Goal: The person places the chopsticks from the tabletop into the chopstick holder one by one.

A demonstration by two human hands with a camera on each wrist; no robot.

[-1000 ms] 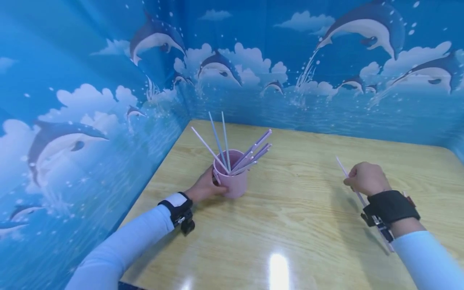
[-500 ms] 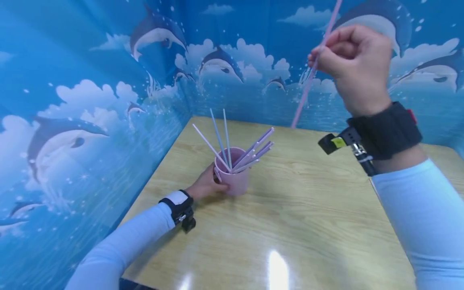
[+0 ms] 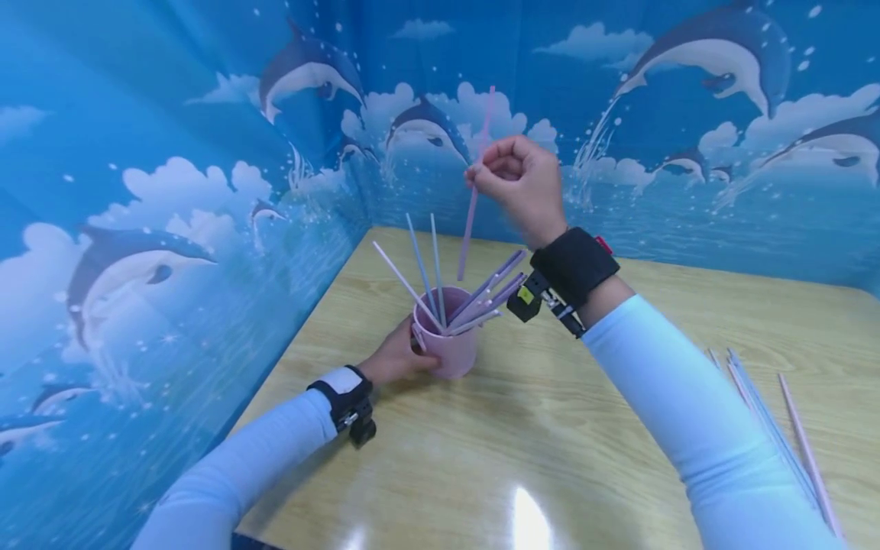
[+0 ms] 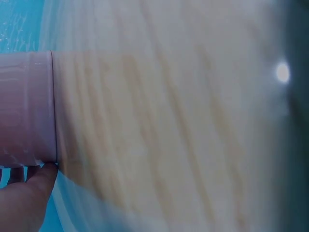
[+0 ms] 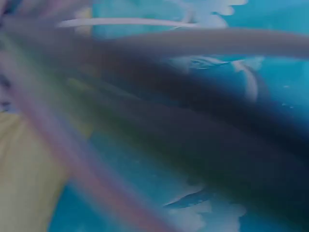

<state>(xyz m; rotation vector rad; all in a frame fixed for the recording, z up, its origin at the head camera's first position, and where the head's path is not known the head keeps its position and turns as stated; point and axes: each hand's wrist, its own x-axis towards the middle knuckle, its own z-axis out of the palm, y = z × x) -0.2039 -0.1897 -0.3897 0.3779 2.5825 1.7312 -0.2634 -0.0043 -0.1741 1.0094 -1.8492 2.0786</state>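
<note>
A pink cup (image 3: pixel 455 357) stands on the wooden table with several straws (image 3: pixel 421 260) leaning out of it, some pale blue, some pink or purple. My left hand (image 3: pixel 395 357) grips the cup from its left side; the far fingers are hidden. In the left wrist view, the thumb (image 4: pixel 30 200) touches the cup wall (image 4: pixel 26 104) by one end. Above the cup, my right hand (image 3: pixel 524 183) pinches a pink straw (image 3: pixel 469 229) between thumb and fingertips. That straw hangs nearly upright, its lower end just over the cup's mouth. Blurred straws (image 5: pixel 96 179) cross the right wrist view.
More straws (image 3: pixel 800 443), pink and blue, lie at the table's right side, partly behind the right sleeve (image 3: pixel 708 428). A blue dolphin-print curtain (image 3: pixel 440 191) lines the back and left edges of the table (image 3: pixel 584 428).
My right hand has lifted the pink straw off the table's right side, then carried it left and over the cup. The left hand keeps its grip on the cup.
</note>
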